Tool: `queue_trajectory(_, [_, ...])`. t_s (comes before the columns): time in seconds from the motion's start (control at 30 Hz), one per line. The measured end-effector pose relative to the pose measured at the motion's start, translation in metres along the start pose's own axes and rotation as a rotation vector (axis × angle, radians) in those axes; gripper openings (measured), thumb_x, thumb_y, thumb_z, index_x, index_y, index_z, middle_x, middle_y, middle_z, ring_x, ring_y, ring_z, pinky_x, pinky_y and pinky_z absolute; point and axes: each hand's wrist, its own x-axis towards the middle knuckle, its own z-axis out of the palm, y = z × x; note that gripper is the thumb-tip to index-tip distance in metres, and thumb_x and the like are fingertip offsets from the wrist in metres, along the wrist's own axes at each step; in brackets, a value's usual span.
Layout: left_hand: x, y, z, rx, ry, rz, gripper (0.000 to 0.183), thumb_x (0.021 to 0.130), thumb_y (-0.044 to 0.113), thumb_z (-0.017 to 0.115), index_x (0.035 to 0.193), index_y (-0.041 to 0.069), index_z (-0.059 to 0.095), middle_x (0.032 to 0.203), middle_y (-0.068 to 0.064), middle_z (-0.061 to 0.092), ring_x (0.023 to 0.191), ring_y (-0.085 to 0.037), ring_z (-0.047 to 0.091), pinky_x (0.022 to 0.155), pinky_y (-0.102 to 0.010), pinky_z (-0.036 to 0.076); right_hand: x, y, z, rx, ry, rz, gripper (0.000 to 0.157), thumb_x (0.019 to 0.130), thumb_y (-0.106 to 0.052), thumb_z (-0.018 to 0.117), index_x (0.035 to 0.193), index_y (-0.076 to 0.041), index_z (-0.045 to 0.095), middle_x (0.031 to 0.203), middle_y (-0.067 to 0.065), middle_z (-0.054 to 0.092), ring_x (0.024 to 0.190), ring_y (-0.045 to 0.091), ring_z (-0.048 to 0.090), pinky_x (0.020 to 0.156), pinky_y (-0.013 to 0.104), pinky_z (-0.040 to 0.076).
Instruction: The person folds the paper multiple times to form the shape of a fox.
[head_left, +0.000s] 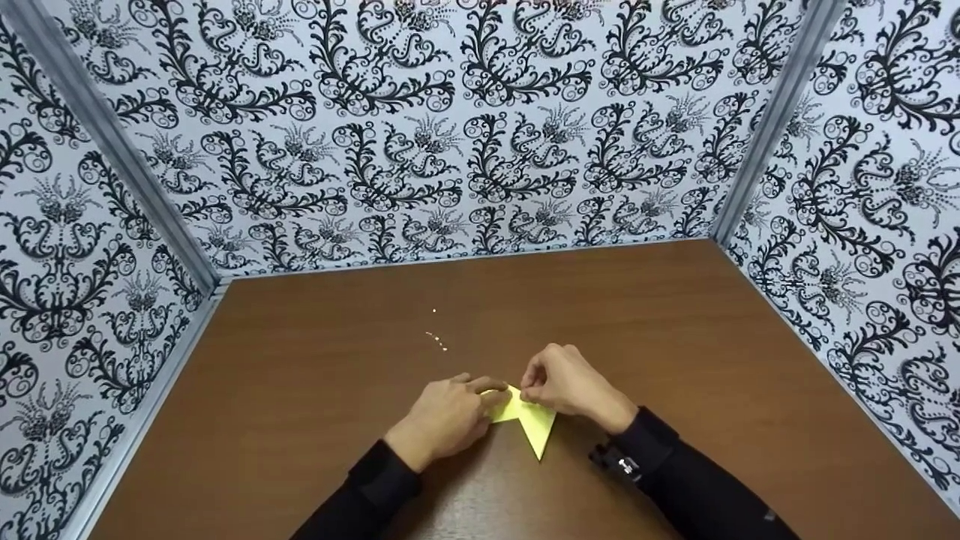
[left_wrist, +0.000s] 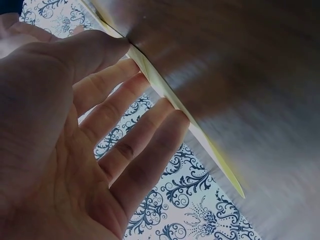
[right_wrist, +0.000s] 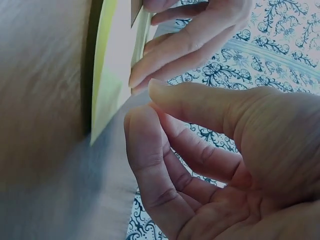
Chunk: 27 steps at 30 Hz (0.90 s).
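Observation:
A folded piece of yellow paper (head_left: 537, 432) lies on the brown table, one pointed corner aimed toward the person. My left hand (head_left: 448, 418) rests on its left part with extended fingers; the left wrist view has the fingertips along the edge of the paper (left_wrist: 212, 152). Over the upper right part of the paper is my right hand (head_left: 571, 384), its fingers curled. In the right wrist view its thumb and index fingertips come close together beside the paper (right_wrist: 111, 65), with nothing visible between them. The hands hide parts of the paper.
The brown wooden table (head_left: 315, 330) is bounded by a back wall (head_left: 465, 135) and side walls in black-and-white scroll pattern. Small white specks (head_left: 437, 342) lie beyond the left hand. A small dark device (head_left: 616, 460) sits at the right wrist.

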Motion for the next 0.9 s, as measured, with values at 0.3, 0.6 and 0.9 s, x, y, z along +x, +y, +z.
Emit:
queue_trajectory(0.3, [0.001, -0.003, 0.002, -0.032, 0.034, 0.004, 0.036, 0.106, 0.028, 0.084, 0.142, 0.026, 0.082, 0.153, 0.011, 0.078, 0.115, -0.024, 0.080, 0.086, -0.037, 0.071, 0.002, 0.006, 0.011, 0.005, 0.005, -0.029, 0.015, 0.087, 0.000, 0.095, 0.084, -0.012, 0.087, 0.079, -0.004, 0.082, 0.070, 0.005, 0.068, 0.067, 0.023, 0.056])
queue_trajectory(0.6, [-0.002, -0.004, -0.002, -0.212, 0.038, -0.089, 0.034, 0.098, 0.019, 0.094, 0.131, 0.015, 0.086, 0.145, 0.000, 0.083, 0.120, -0.029, 0.083, 0.091, -0.045, 0.073, 0.001, 0.009, 0.016, -0.018, 0.026, -0.079, 0.016, 0.083, 0.001, 0.094, 0.081, -0.013, 0.087, 0.075, -0.006, 0.080, 0.067, 0.002, 0.065, 0.066, 0.021, 0.054])
queue_trajectory(0.9, [-0.012, -0.026, -0.011, -0.317, 0.117, -0.259, 0.021, 0.087, 0.011, 0.100, 0.101, 0.005, 0.085, 0.105, -0.011, 0.078, 0.090, -0.029, 0.077, 0.078, -0.046, 0.070, 0.000, 0.009, 0.017, -0.033, 0.030, -0.093, 0.013, 0.086, 0.001, 0.091, 0.083, -0.011, 0.087, 0.078, -0.004, 0.082, 0.069, 0.001, 0.067, 0.069, 0.023, 0.059])
